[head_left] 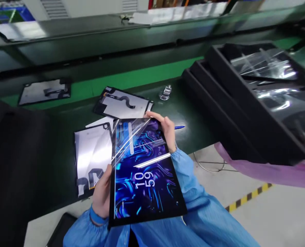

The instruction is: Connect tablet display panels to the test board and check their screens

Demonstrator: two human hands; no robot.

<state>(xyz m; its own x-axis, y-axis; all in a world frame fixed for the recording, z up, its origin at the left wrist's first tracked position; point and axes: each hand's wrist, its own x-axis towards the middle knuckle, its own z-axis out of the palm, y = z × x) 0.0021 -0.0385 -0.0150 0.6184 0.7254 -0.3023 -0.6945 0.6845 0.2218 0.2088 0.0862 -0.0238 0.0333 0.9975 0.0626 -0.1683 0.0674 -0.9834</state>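
A tablet (147,192) with a lit blue-purple screen reading 10 59 is held up in front of me, tilted. My left hand (102,193) grips its left edge, with the fingers partly hidden behind it. At the far right corner, my right hand (167,129) has its fingers bent over the tablet's top edge. Clear film (128,142) with bright creases lies over the upper part of the screen. Just left of the tablet, a display panel (92,147) lies back side up with a dark flex cable. Behind it is another such panel (121,104).
A third panel (45,92) lies at the far left on the green bench mat. Stacked black foam trays (245,103) holding film-covered items stand at right. A small metal-and-clear object (165,92) and a blue pen (179,127) lie on the bench. Dark foam (10,161) fills the left side.
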